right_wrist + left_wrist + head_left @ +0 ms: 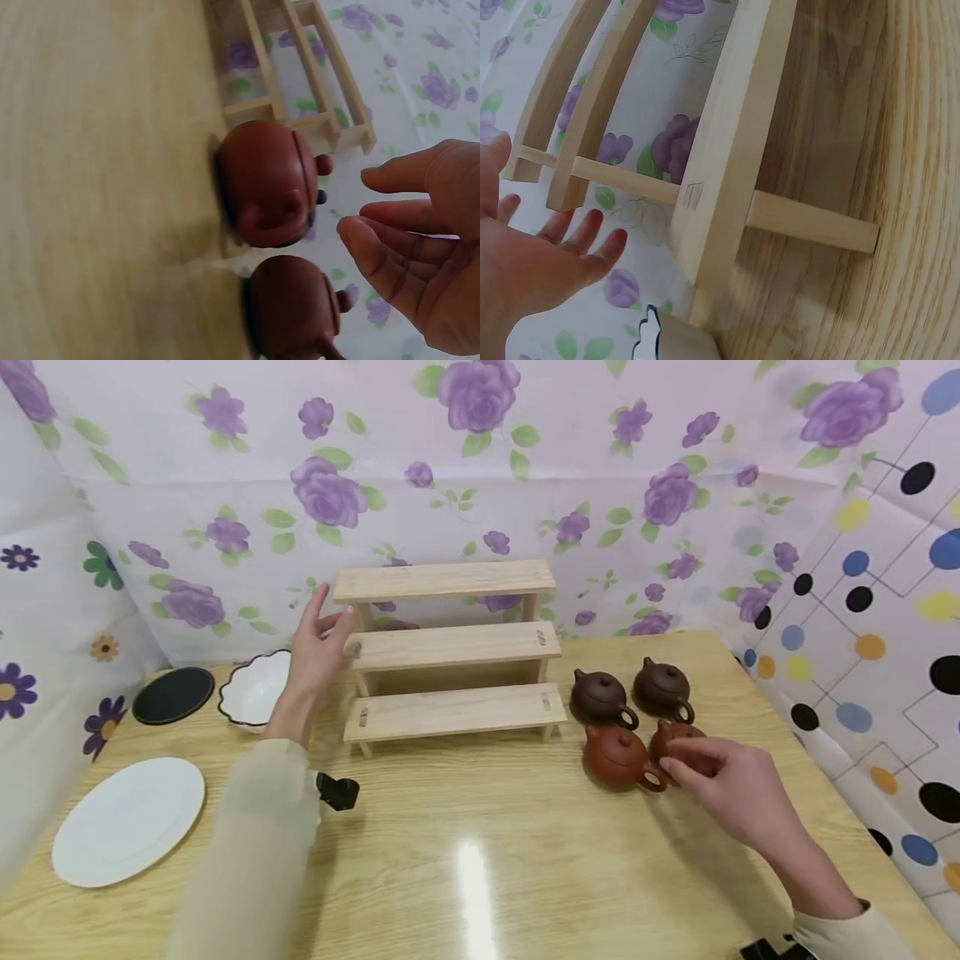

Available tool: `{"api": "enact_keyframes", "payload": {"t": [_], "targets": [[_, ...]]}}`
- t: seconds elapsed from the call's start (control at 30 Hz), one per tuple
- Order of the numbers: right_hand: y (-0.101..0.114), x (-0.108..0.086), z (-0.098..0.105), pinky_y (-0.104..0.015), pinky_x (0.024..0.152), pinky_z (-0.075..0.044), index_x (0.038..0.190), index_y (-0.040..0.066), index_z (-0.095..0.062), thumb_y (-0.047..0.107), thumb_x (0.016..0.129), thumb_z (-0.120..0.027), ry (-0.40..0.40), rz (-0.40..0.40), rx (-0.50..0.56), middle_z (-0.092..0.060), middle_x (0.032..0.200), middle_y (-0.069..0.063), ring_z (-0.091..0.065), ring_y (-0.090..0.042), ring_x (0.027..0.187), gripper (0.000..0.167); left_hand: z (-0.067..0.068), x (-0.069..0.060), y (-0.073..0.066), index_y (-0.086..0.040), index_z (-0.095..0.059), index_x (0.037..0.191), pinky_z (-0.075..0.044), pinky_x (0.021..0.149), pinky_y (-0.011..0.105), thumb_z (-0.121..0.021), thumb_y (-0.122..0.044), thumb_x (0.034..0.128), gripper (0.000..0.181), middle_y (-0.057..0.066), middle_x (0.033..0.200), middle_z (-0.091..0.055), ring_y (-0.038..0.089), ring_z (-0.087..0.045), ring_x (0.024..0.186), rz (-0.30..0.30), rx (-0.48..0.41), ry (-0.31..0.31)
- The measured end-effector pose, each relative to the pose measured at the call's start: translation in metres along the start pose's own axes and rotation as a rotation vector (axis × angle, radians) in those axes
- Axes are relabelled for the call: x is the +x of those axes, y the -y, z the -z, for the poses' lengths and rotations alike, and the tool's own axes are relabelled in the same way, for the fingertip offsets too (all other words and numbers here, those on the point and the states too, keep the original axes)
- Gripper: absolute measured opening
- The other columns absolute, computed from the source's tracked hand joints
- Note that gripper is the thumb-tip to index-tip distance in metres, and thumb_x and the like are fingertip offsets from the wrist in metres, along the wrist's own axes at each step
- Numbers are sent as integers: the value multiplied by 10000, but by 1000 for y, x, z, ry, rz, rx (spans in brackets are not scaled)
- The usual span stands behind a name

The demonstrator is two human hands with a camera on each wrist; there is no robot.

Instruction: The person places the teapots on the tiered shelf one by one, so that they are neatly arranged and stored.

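A three-step wooden shelf [457, 647] stands at the back middle of the table. Beside its left end is my left hand [318, 652], thumb and fingers apart; the left wrist view shows the fingers [581, 244] loosely bent near the upper boards, holding nothing. To the shelf's right sit two dark brown teapots [598, 693] behind two reddish-brown ones. My right hand [738, 785] is over the front right reddish teapot [675, 733], partly covering it. In the right wrist view, a gap separates the fingers from the reddish teapots [292, 307], and the hand is without any object.
Left of the shelf are a white scalloped bowl [255, 689] with a dark rim, a black round dish [174, 695] and a white plate [127, 821]. Flowered cloth [480, 518] hangs right behind the shelf, and a dotted cloth [885, 677] borders the right side.
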State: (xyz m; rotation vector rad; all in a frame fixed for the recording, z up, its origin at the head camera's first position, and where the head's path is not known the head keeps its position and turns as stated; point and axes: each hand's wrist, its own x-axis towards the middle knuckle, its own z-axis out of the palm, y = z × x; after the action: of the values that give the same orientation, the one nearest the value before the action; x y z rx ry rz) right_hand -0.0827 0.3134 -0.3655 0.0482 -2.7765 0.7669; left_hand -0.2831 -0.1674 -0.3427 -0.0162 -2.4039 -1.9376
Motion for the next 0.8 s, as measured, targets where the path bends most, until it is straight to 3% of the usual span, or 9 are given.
{"api": "enact_keyframes", "payload": {"t": [0.1, 0.17, 0.4, 0.63, 0.8], "targets": [[-5, -6, -4, -271, 581, -440, 1125, 85, -830, 283, 943, -822, 74, -40, -35, -774, 845, -69, -585, -71, 625, 268, -7, 5, 2, -426, -178, 1691, -508, 781, 232, -508, -455, 1103, 675, 48, 1422, -489, 195, -548, 1223, -19, -28, -30], [-9, -8, -7, -294, 609, -453, 1131, 85, -826, 294, 946, -817, 111, -51, -49, -773, 839, -61, -605, -105, 658, 279, -9, 7, 2, -442, -238, 1676, -479, 706, 194, -520, -453, 1101, 640, -28, 1301, -507, 131, -540, 1111, -31, -30, -55], [-11, -8, -17, -419, 740, -542, 1091, 101, -838, 287, 926, -834, 124, -41, -48, -801, 1029, -165, -719, -262, 871, 248, -9, 9, 2, -449, -357, 1637, -464, 667, 175, -564, -449, 1086, 589, -74, 1127, -526, 78, -538, 947, -36, -38, -141], [-15, -8, -21, -314, 692, -505, 1106, 100, -836, 272, 934, -828, 141, -51, -33, -800, 909, -55, -650, -96, 708, 244, -10, 13, 5, -448, -377, 1629, -438, 560, 169, -580, -442, 1081, 584, -58, 1059, -536, 68, -510, 761, -35, -37, -159], [-17, -6, -25, -250, 619, -472, 1099, 52, -829, 231, 946, -817, 176, -72, -1, -793, 869, -27, -626, -63, 670, 236, -11, 15, 5, -458, -375, 1626, -429, 542, 170, -581, -456, 1078, 586, -48, 1040, -520, 59, -491, 711, -31, -45, -151]]}}
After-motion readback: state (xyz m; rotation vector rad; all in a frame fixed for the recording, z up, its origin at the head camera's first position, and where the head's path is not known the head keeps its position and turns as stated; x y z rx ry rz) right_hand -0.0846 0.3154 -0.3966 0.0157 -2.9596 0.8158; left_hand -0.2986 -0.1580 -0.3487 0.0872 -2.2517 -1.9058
